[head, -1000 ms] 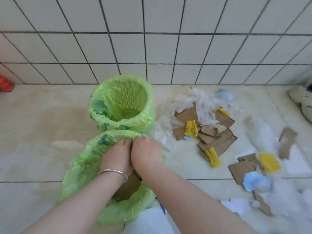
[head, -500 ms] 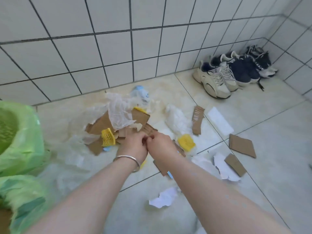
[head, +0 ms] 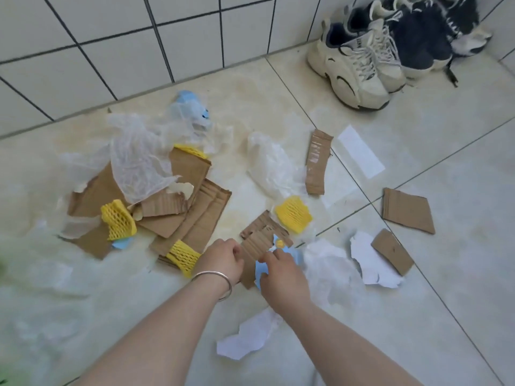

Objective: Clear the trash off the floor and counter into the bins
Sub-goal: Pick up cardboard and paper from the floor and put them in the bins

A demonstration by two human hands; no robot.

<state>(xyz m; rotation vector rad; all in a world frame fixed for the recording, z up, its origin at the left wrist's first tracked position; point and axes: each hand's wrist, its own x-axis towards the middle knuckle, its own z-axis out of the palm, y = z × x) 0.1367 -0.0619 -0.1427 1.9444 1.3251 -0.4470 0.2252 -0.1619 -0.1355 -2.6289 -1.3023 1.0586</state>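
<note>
Your left hand (head: pixel 223 259), a silver bangle (head: pixel 216 277) on its wrist, curls its fingers onto the left edge of a torn cardboard piece (head: pixel 257 242) on the tiled floor (head: pixel 459 274). Your right hand (head: pixel 280 270), at 3 o'clock of the left, pinches a light blue paper scrap (head: pixel 262 270) lying on that cardboard. A yellow foam net (head: pixel 294 214) sits at 1 o'clock of the cardboard. A cardboard heap (head: pixel 195 210) lies at 10 o'clock; the sneakers (head: pixel 354 65) stand by the wall at 1 o'clock.
</note>
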